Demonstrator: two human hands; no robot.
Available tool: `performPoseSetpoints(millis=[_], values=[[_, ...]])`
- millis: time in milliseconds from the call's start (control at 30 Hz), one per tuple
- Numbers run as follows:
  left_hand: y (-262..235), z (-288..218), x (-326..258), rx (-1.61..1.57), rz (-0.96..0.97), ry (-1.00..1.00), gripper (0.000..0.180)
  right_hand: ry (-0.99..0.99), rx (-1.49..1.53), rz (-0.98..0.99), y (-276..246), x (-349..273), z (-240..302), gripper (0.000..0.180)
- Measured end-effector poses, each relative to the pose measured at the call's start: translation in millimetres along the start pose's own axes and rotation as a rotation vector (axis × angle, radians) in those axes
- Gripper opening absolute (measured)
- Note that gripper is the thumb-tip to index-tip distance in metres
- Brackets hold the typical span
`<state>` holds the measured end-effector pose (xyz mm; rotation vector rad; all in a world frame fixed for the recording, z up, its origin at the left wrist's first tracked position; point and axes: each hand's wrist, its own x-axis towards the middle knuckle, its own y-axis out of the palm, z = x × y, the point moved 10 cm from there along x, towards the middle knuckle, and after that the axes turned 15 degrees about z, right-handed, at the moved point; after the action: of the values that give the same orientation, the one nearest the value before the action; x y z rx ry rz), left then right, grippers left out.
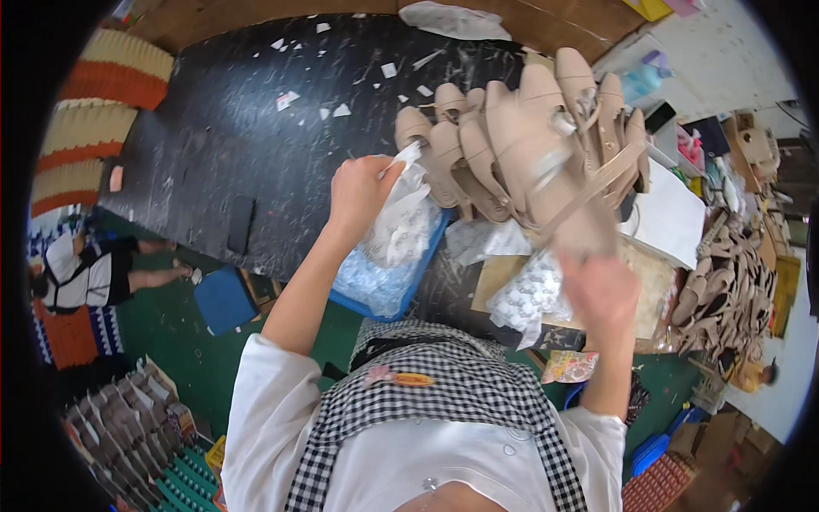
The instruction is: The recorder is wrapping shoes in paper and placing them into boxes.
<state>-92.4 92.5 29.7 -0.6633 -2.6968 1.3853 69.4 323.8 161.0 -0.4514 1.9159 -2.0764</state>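
My left hand (358, 196) pinches the top of a crumpled white wrapping sheet (403, 213), thin and partly see-through. The sheet hangs over a blue tray (368, 309) that holds more clear, crinkled wrapping. On the right, my right hand (601, 294) is smeared by motion. Its fingers appear closed on the near end of a beige strapped shoe (580, 229), also blurred, whose toe points away from me. Behind this shoe, several matching beige shoes (482, 158) stand packed together on the black table (213, 154).
White patterned wrapping (527, 299) lies at the table's near edge, beside my right hand. Paper scraps (341, 111) dot the table. A blue stool (224, 300) stands left on the green floor. More beige shoes (725, 286) are heaped far right. Another person (90, 273) is at far left.
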Motion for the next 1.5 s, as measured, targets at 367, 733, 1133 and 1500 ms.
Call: performPoseSetpoints(millis=[367,733,1133,1500], values=[[-24.7,-22.1,-36.4,0.220,-0.117,0.237,0.023,-0.456,-0.013,0.261,64.7,10.9,102.0,0.043],[-21.9,-56.7,-71.2,-0.306,-0.253,0.347,0.010,0.158,2.053,-0.527,154.3,182.2,3.8,0.027],[22.3,22.6,-27.5,-0.889,-0.048,0.025,0.020,0.596,0.951,-0.265,116.4,41.8,-98.9,0.020],[-1.3,16.3,-29.9,-0.571,-0.134,0.082,0.024,0.665,0.369,-0.475,74.5,2.5,-175.7,0.017]])
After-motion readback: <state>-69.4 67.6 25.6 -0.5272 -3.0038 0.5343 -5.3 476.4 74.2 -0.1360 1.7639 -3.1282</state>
